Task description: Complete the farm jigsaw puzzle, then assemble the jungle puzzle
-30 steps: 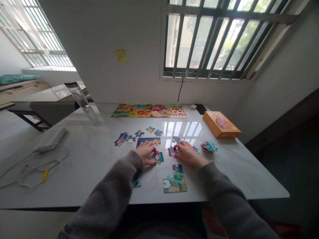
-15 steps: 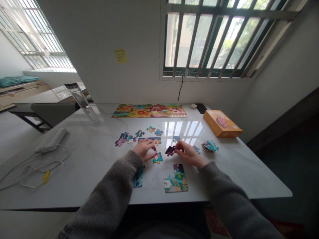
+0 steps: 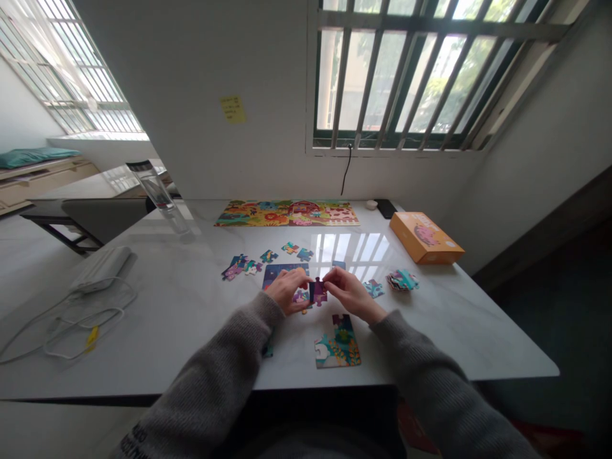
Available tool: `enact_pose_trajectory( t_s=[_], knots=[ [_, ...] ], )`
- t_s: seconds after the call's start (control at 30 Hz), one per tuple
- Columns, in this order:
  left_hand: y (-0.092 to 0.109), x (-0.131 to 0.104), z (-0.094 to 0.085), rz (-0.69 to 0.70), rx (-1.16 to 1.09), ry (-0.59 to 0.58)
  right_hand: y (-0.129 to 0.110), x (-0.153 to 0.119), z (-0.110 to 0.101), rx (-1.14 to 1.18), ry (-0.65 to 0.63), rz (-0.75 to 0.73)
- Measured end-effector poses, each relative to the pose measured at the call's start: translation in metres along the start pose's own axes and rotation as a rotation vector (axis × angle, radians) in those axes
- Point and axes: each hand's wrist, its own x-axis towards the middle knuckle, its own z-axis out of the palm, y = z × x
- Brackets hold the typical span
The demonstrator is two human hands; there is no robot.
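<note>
A dark purple puzzle piece point(image 3: 320, 291) is held up between my two hands. My right hand point(image 3: 352, 294) pinches its right edge with thumb and fingertips. At its left edge are the fingertips of my left hand point(image 3: 289, 291), closed on that side. Beneath and behind the left hand lie a joined blue-purple puzzle section point(image 3: 271, 271) and a pinkish piece point(image 3: 301, 296), both partly covered. Nearer me is a joined teal section with orange plants point(image 3: 338, 347). A teal piece point(image 3: 268, 347) shows only partly beside my left sleeve.
Loose pieces point(image 3: 240, 266) lie at the left, and a stack of pieces point(image 3: 402, 280) at the right. Farther back are a long farm picture point(image 3: 287, 213), an orange box point(image 3: 425, 238) and a black phone point(image 3: 386, 208). A glass bottle point(image 3: 155, 188) and white cable point(image 3: 112, 312) are leftward.
My right hand has turned the purple piece more upright and brought it slightly left. My left hand has moved right and down from the blue-purple section to meet it.
</note>
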Motion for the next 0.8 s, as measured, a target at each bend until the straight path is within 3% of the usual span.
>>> enact_pose_trajectory(
  t_s=[0.17,0.53,0.7,0.8],
  knots=[
    [0.0017,-0.0016,-0.0083,-0.003,-0.064,0.034,0.0024,0.0033,0.0029,0.004,0.093,0.009],
    [-0.005,0.0006,-0.0024,0.109,-0.045,0.176,-0.0011,0.0016,0.0041,0.092,0.099,0.023],
    [-0.0001,0.0011,-0.0091,-0.008,-0.192,0.329,-0.0031,-0.0005,0.004,0.123,0.077,0.0],
    [0.0045,0.0017,-0.0072,-0.106,-0.363,0.254,-0.0061,-0.0014,0.0046,0.117,0.079,-0.019]
  ],
)
